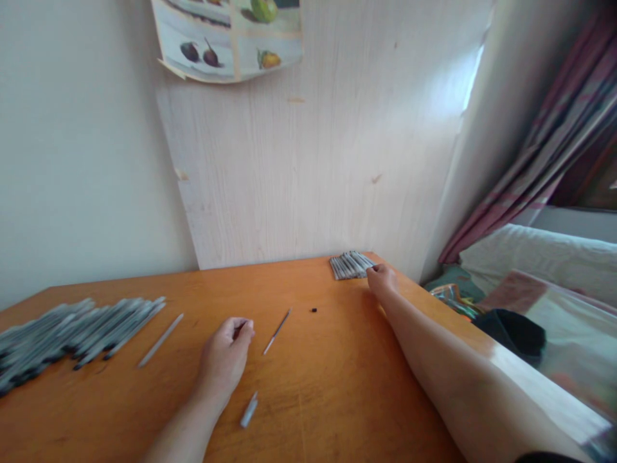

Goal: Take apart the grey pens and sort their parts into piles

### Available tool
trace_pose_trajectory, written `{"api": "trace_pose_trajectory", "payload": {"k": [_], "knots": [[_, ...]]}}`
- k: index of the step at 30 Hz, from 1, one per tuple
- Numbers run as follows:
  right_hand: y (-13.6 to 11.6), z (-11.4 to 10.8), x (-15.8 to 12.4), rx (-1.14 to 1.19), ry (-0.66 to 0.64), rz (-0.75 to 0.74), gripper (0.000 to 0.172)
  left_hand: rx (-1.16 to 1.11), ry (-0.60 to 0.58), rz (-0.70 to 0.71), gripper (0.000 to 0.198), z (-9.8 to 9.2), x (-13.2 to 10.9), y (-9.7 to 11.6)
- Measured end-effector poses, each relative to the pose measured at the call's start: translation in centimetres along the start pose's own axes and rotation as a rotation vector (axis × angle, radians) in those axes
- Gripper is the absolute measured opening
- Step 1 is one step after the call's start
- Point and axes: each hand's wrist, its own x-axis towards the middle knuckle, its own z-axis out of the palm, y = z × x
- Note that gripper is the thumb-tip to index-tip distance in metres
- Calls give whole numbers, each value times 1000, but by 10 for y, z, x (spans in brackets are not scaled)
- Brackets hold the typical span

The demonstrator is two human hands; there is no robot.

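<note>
- Your right hand point(382, 280) reaches to the far right corner of the table point(337, 386), fingertips gathered against the near end of the small stack of grey pen barrels point(351, 265). I cannot tell whether they pinch one barrel or only touch the stack. The stack lies close to the right edge, so a sideways nudge could roll barrels off onto the bedding point(554, 257) beside the table.
- Your right forearm stretches along the right edge. Dragging it back low could sweep the small black bit point(313, 310) away, and a piece that tiny is easy to lose.
- Your left hand point(226, 354) rests mid-table with its fingers curled in loosely, thumb to forefinger. A dark spot shows inside the curl, but I cannot tell if it is a held piece. If it is, a slack curl could let it drop.
- The thin refill point(277, 331) lies just beside your left fingertips, and a careless knuckle could flick or bend it.
- The short grey cap point(249, 409) lies near the front edge by your left wrist, where a wrist slide could push it off.
- The lone barrel point(160, 340) lies just beside the big pile of pens point(72, 328) at the left edge, and round barrels roll, so a bump could send them over.
</note>
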Motion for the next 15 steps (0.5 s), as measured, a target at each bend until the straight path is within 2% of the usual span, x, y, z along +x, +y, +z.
{"api": "trace_pose_trajectory", "payload": {"k": [15], "knots": [[2,8,5,1,-25,-13,37,23,-5,3,39,0,-2,3]]}}
